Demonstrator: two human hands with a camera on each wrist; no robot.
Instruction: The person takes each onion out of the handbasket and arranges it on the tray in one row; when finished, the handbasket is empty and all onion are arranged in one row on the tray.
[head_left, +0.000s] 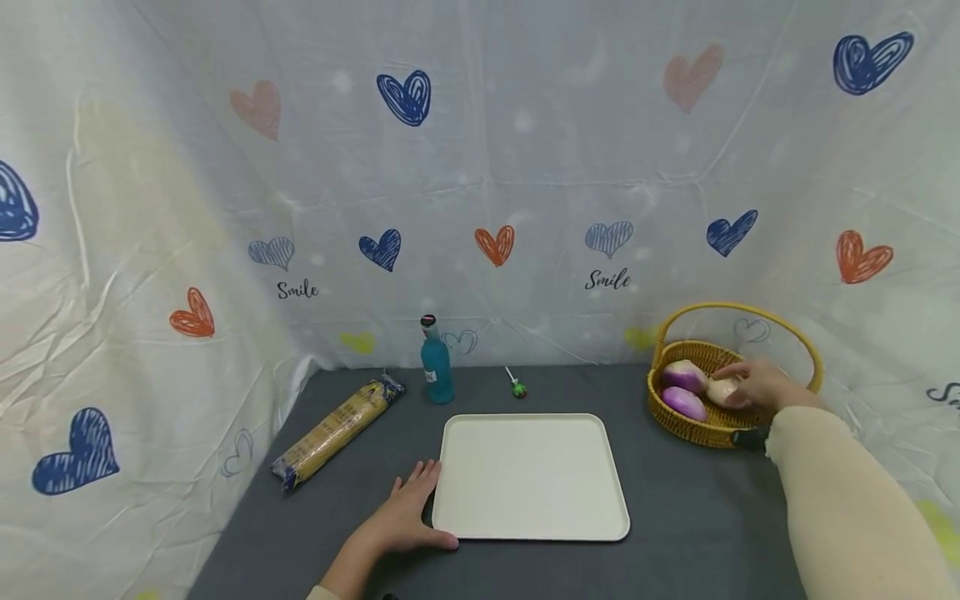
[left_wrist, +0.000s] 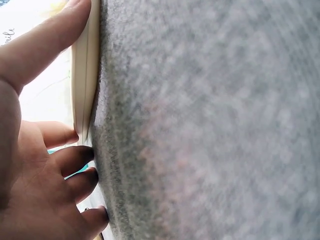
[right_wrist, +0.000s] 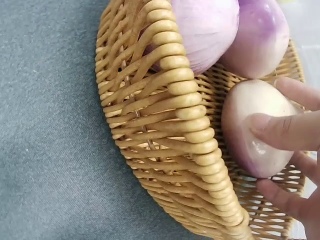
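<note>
My right hand (head_left: 761,385) reaches into a yellow wicker basket (head_left: 697,432) and holds a pale onion with purple patches (right_wrist: 257,127). In the right wrist view the thumb lies on its side and the other fingers curve round it. The onion still sits low in the basket. Two purple onions (head_left: 684,403) (head_left: 686,377) lie beside it, to the left. My left hand (head_left: 405,512) rests on the grey tabletop with fingers spread, touching the left edge of a white rectangular tray (head_left: 531,479). In the left wrist view, its thumb lies against the tray's rim (left_wrist: 85,75).
A long bag of noodles or pasta (head_left: 337,429) lies at the left of the table. Behind the tray stand a blue bottle (head_left: 437,371) and a small green lollipop (head_left: 517,387). The basket's tall handle (head_left: 738,306) arches over it. A heart-printed curtain (head_left: 480,167) hangs behind.
</note>
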